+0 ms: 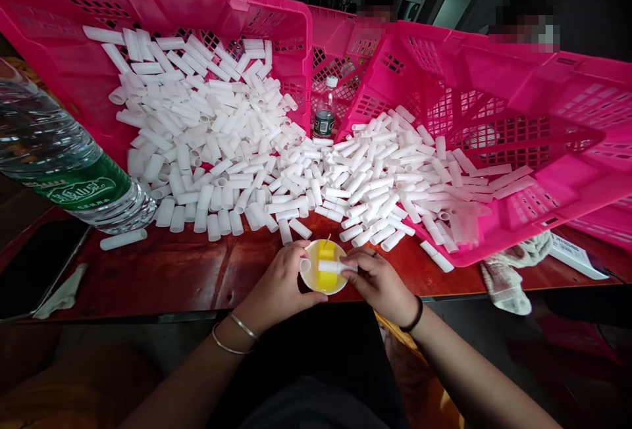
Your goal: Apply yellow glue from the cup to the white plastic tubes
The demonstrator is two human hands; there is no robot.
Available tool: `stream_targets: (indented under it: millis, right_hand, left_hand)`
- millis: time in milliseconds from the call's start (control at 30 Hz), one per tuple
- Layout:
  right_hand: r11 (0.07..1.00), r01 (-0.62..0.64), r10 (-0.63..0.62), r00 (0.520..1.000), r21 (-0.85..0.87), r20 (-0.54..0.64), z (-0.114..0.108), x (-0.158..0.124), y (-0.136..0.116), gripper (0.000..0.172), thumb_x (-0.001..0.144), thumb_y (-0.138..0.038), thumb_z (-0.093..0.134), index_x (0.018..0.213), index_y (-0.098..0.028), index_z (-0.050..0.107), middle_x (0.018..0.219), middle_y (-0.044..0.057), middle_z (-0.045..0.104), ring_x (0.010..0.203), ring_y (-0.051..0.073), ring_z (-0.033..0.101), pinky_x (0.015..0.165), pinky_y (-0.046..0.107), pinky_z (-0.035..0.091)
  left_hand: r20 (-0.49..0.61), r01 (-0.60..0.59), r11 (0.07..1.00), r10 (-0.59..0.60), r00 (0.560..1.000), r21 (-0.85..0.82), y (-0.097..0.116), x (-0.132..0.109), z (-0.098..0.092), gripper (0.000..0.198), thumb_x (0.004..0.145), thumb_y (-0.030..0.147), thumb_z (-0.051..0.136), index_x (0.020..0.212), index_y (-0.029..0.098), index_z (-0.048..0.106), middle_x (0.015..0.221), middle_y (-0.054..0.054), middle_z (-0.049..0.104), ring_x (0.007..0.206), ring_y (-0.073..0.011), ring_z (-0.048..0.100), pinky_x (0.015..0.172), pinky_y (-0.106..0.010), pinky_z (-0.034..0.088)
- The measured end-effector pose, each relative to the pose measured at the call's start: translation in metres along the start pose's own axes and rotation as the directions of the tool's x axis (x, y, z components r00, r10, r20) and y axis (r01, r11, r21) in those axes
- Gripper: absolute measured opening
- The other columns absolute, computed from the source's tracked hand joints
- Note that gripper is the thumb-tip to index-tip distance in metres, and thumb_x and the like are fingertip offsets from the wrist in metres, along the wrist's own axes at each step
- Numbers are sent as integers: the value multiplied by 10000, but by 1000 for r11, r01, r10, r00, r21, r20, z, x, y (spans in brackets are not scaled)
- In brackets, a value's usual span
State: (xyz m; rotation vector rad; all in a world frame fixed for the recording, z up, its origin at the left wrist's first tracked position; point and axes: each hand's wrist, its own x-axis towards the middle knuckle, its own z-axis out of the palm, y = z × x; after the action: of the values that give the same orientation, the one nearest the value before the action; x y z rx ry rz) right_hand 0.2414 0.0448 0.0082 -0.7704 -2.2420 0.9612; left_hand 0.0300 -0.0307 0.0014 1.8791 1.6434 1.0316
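Note:
My left hand (279,284) is curled around a short white plastic tube (305,264) at the left rim of a small yellow dish (316,284). My right hand (378,281) pinches a longer white tube (332,266) and holds it across the dish, over a yellow sponge-like block (324,279). A thin stick stands up from the block. The dish sits at the near edge of a reddish-brown table (197,271). Behind it, a big pile of white tubes (296,166) spills from two tipped pink crates.
The left pink crate (59,14) and right pink crate (543,106) lie on their sides. A large water bottle (64,159) lies at the left, a small one (324,113) stands between the crates. A dark phone (34,264) and a cloth glove (508,277) rest on the table.

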Motion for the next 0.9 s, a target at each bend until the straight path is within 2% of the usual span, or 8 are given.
stream_targets:
  millis: [67,133,300,533,700,767,833,900]
  right_hand:
    - [985,154,-153,988,-72,20,-1,-2,0,135,886,-203,522,970,-203,627,1016,104,559,951,214,573,809,368,510]
    - [980,190,-188,981,-56,38,-1,-3,-1,147,887,-204,521,1000,-212,614,1013,99,551,945,207,570,800,360,518]
    - [990,-14,11,1000,140,21,0,-4,-2,227,913,-258,503,1133,-219,544,925,69,619,836,182,627,725,330,554]
    - [956,252,-252,968,-150,22,0,-8,0,167,867,-149,529,969,-224,639,980,89,545,927,209,561,795,374,523]
    - [982,-57,56,998,182,13,5,-9,-4,351,885,-240,544,1227,-237,464,950,63,586,830,173,615,693,319,570]
    - [978,-96,95,995,185,14,5,-10,-4,298,895,-254,538,1190,-228,511,927,61,616,785,165,629,665,308,575]
    - [999,9,-8,1000,44,-12,3,-12,-2,201,884,-220,552,1079,-214,602,973,84,621,878,192,623,748,345,564]
    - [971,205,-208,978,-123,-7,2,-14,3,194,874,-164,548,1038,-218,637,1021,94,616,975,221,592,831,391,534]
  left_hand:
    - [-4,6,1000,-6,1000,-5,0,0,0,658,532,283,836,1060,220,448,1239,-121,522,1148,-306,524,956,-480,463]
    - [-7,14,1000,-14,1000,-9,1,-1,-1,631,537,290,832,1041,217,458,1236,-121,525,1152,-307,521,955,-481,461]
    - [9,19,999,-19,1000,-26,-1,-1,0,594,556,287,818,1023,211,459,1257,-128,512,1164,-306,509,958,-491,449]
    - [15,12,1000,-11,1000,-15,-1,0,0,603,561,313,820,1021,204,447,1260,-131,504,1162,-298,502,969,-487,439]
    - [30,45,999,-45,999,-13,2,-1,-2,615,564,306,820,1047,205,453,1271,-129,502,1170,-304,497,964,-488,448]
    - [43,49,999,-49,998,-5,2,0,-3,656,560,304,826,1081,193,443,1275,-135,498,1168,-301,494,967,-487,445]
    - [50,42,999,-42,998,2,0,1,-3,681,557,318,828,1098,185,437,1262,-139,501,1161,-300,496,969,-485,442]
    - [55,27,1000,-28,998,6,-2,3,-3,686,549,335,829,1094,194,438,1252,-134,506,1157,-303,500,973,-488,438]
